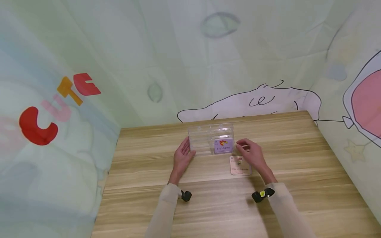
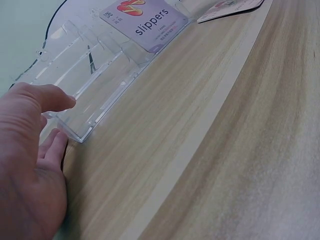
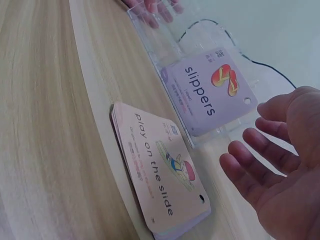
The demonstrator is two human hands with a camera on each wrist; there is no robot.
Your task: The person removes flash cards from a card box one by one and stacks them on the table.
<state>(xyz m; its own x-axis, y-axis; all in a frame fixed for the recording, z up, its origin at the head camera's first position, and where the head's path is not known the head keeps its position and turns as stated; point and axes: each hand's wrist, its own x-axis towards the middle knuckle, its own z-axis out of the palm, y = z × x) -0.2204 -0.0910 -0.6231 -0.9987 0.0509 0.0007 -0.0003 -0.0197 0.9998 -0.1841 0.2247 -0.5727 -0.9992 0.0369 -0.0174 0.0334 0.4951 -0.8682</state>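
Observation:
A clear plastic tiered card holder [image 1: 200, 140] stands on the wooden table. In its lower right compartment leans a purple "slippers" card [image 1: 224, 146], also plain in the right wrist view. My left hand [image 1: 182, 159] is at the holder's left end, fingers along the side and thumb toward the front. In the left wrist view that hand [image 2: 35, 165] appears to touch the end wall. Beside the holder's right end is my right hand [image 3: 280, 165], its fingers loosely bent and holding nothing. Just in front of it lies a stack of cards [image 3: 155, 170] topped by "play on the slide".
The wooden table [image 1: 208, 205] runs back to a printed cloth backdrop [image 1: 166, 59] close behind the holder. More cloth hangs along the left and right sides. A dark wrist camera [image 1: 186, 196] sits on the left wrist, another [image 1: 262, 195] on the right.

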